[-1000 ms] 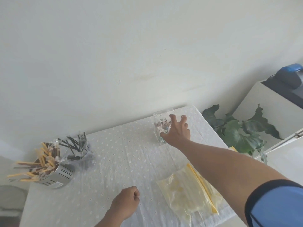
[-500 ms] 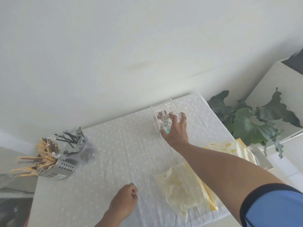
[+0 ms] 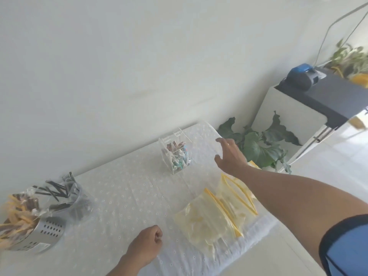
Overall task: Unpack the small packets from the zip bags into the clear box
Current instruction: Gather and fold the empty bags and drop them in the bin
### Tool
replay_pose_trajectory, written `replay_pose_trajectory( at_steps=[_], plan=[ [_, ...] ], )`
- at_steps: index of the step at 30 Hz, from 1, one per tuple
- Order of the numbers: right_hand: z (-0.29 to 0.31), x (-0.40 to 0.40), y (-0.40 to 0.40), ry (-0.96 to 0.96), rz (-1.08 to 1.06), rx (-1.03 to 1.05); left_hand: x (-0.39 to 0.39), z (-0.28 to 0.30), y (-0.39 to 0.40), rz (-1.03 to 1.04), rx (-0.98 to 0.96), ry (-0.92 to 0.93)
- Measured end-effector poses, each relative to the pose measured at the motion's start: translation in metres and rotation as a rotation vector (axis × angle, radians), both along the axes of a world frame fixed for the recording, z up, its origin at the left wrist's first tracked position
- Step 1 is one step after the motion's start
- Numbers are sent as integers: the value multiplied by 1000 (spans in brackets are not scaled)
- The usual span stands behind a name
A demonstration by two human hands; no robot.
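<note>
Two zip bags lie on the counter, nearer the person than the clear box, overlapping each other, their yellow zip strips running side by side. The box stands upright near the counter's far edge with small packets standing inside it. The right hand hovers just right of the box, apart from it, fingers spread and holding nothing; its forearm passes over the bag farther from the box. The left hand rests on the counter well on the near side of the box, left of the bags, curled into a fist with nothing in it. Bare cloth lies between the box and both hands. Far left of the box stand a perforated metal holder of yellow and brown sticks and, just behind it, a clear tub of dark sticks. Right of the box, off the counter, a leafy plant sits before a white cabinet.
</note>
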State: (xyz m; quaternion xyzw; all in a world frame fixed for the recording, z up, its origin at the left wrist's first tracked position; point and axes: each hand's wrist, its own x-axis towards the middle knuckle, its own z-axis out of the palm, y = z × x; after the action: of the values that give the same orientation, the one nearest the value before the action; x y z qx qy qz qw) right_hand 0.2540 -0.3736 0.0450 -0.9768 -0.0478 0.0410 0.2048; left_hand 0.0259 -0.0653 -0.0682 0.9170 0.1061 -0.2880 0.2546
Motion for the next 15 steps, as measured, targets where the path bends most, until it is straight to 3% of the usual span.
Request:
replay_pose_trajectory(
  at_steps=[3, 10, 15],
  plan=[
    [24, -15, -49, 85, -174, -74, 2, 1, 20, -55, 41, 28],
    [38, -93, -118, 195, -457, -37, 30, 24, 3, -249, 72, 33],
    [32, -126, -143, 270, -483, -14, 42, 42, -50, -109, 1, 29]
  ],
)
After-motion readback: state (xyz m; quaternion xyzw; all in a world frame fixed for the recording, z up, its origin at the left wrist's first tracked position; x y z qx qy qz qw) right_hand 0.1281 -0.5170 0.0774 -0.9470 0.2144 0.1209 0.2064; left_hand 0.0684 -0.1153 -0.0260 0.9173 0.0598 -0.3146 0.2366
